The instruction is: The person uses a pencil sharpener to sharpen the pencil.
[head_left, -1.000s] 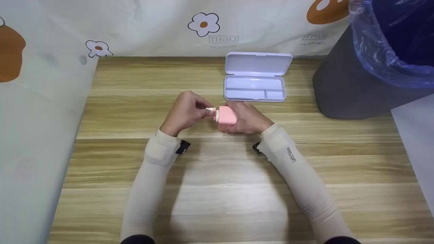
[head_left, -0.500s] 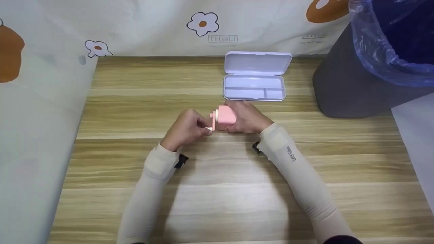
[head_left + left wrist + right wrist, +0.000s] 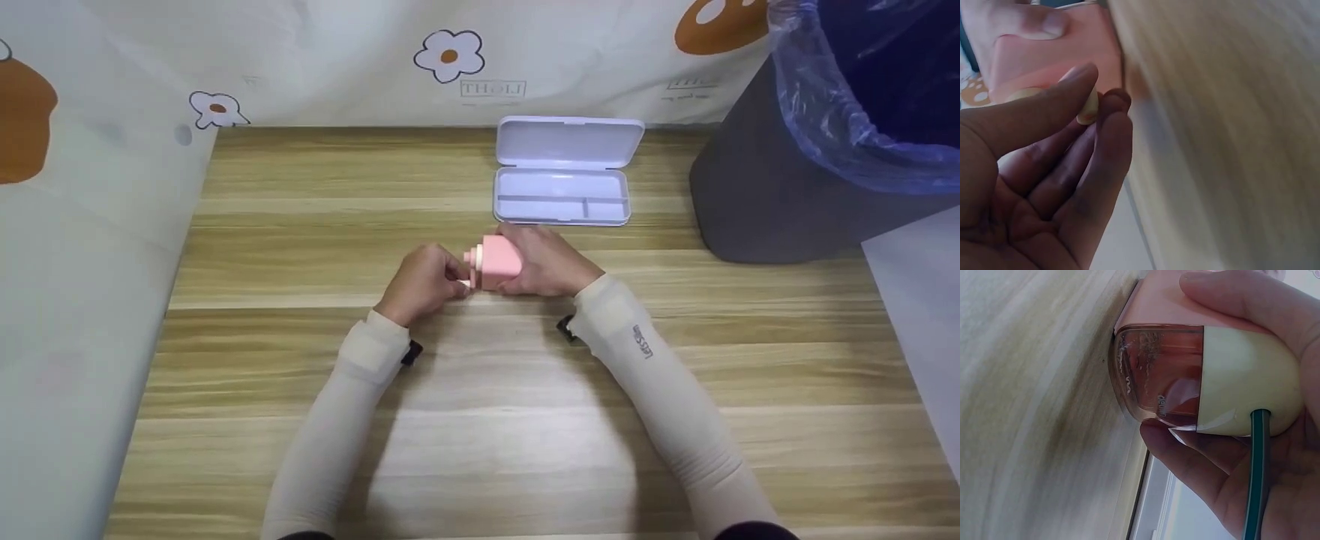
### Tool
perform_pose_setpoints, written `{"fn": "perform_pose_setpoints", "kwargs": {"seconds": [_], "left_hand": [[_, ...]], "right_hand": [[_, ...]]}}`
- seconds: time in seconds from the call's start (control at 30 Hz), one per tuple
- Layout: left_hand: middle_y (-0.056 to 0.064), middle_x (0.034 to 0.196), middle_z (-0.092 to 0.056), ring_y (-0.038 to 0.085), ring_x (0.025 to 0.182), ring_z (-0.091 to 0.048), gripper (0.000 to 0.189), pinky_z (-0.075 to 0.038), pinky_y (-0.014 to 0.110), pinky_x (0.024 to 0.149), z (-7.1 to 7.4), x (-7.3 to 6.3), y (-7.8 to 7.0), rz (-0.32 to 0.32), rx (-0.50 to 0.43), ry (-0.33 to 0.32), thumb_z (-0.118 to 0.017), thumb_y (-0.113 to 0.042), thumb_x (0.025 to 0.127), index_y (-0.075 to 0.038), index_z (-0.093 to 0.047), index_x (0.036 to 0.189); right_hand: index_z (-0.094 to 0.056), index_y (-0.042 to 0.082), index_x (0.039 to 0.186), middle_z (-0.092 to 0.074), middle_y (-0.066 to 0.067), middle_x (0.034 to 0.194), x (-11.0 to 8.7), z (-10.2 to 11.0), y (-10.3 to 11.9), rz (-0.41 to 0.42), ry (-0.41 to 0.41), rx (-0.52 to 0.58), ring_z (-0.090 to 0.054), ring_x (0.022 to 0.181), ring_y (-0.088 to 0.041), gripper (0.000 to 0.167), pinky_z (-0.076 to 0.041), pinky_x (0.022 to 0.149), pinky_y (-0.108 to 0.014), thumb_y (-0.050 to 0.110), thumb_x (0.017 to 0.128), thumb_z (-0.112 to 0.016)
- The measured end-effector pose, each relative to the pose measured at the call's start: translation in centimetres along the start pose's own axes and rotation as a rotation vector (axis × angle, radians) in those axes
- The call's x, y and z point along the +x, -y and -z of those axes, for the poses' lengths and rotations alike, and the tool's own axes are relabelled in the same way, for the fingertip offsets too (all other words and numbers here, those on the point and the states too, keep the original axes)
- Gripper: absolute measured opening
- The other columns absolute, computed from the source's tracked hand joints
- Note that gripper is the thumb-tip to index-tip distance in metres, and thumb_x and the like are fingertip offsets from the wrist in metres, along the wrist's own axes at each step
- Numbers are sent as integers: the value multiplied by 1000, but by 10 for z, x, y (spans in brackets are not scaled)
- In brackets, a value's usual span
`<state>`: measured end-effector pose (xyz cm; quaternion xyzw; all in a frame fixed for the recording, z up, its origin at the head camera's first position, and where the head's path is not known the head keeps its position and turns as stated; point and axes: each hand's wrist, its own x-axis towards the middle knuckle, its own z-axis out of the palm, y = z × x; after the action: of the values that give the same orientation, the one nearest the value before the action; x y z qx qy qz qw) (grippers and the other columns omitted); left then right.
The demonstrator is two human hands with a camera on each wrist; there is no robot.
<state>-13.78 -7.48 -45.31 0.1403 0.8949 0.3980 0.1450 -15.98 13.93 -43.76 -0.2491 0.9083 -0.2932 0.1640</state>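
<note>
A pink crank pencil sharpener [image 3: 501, 256] lies under my right hand [image 3: 551, 261], which grips its body against the wooden table. In the right wrist view a green pencil [image 3: 1260, 467] sticks out of the sharpener's cream end. Beside that end, shavings show inside a clear drawer [image 3: 1162, 377]. On the opposite side, my left hand [image 3: 424, 283] pinches the crank's small cream knob [image 3: 1089, 109] between thumb and fingers. The crank arm [image 3: 473, 277] points down toward the near side of the table.
Just behind the sharpener a pale lilac pencil case [image 3: 562, 184] lies with its lid raised, its compartments bare. A grey bin [image 3: 750, 172] with a blue liner stands at the back right. A flower-printed sheet [image 3: 337, 67] covers the back and left.
My left hand has carried the crank knob from the far side of the sharpener round to the near side. My right hand and the sharpener have stayed in place.
</note>
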Motion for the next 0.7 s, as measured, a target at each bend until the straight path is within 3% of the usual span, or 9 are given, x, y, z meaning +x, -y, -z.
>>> {"fn": "perform_pose_setpoints", "kwargs": {"seconds": [0.27,0.47,0.6,0.7], "left_hand": [[6,83,-75,21,79,-68,8,-54,36,77,-2,10,0,-3,53,-29,-81,1,75,-4,-79,82],[4,83,-75,18,80,-68,10,-53,37,78,3,7,-3,-40,87,-42,-82,-2,75,-5,-79,85],[8,90,-75,18,81,-70,17,-56,34,76,11,2,-9,-64,26,-35,-79,-2,78,-2,-78,95],[12,101,-75,19,88,-71,33,-56,33,80,16,2,-15,-74,-37,-9,-80,-2,79,2,-74,111]], "right_hand": [[-57,6,122,-62,-5,102,-1,0,0,-17,-2,5,-58,89,-23,64,-49,77,-37,19,68,-90],[-56,4,123,-62,-7,103,1,2,3,-22,6,-18,-58,91,-24,66,-50,80,-39,19,69,-90],[-54,3,127,-62,-8,108,0,2,3,-23,19,-11,-58,95,-25,70,-50,83,-39,18,69,-90],[-51,2,131,-62,-10,114,-1,2,2,-24,16,-8,-58,97,-25,75,-50,85,-40,19,70,-90]]}}
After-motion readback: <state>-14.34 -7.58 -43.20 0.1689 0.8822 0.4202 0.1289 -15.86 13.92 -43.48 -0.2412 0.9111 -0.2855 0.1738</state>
